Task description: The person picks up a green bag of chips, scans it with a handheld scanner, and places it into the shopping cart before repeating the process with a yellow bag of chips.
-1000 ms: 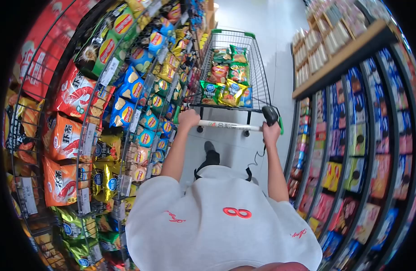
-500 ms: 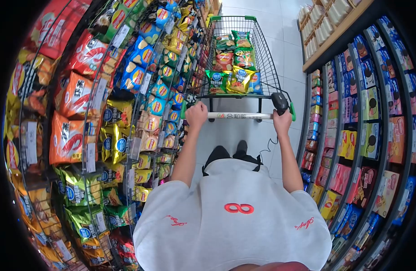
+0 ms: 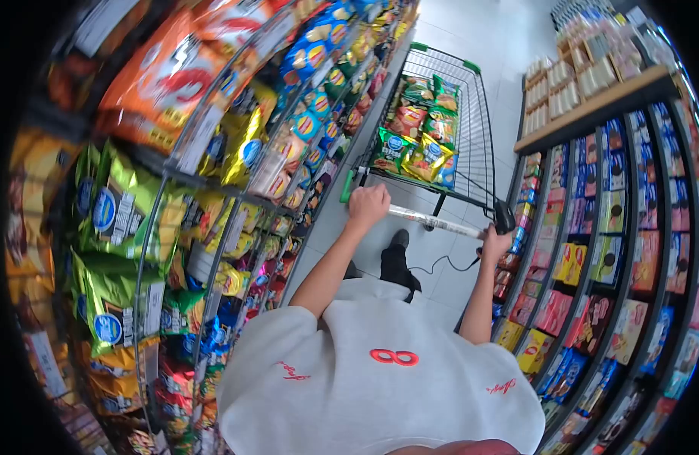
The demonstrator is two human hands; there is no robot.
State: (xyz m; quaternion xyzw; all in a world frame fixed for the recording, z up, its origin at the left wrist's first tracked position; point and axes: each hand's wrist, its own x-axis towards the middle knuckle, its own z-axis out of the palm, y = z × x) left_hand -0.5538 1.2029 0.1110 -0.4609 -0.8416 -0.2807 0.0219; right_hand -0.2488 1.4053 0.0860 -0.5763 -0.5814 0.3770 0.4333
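Observation:
A wire shopping cart with green trim stands in the aisle ahead of me, holding several bags of chips. My left hand is closed around the left end of the cart's white handle bar. My right hand grips the right end of the bar together with a black handheld device, whose cable dangles below.
Wire racks packed with chip bags line the left side, close to my left arm. Shelves of boxed snacks run along the right, with a wooden shelf above. Grey tiled floor stretches beyond the cart.
The view has swung and tilted, so the cart now sits further right and skewed. The left racks appear nearer. Both hands keep their hold on the handle.

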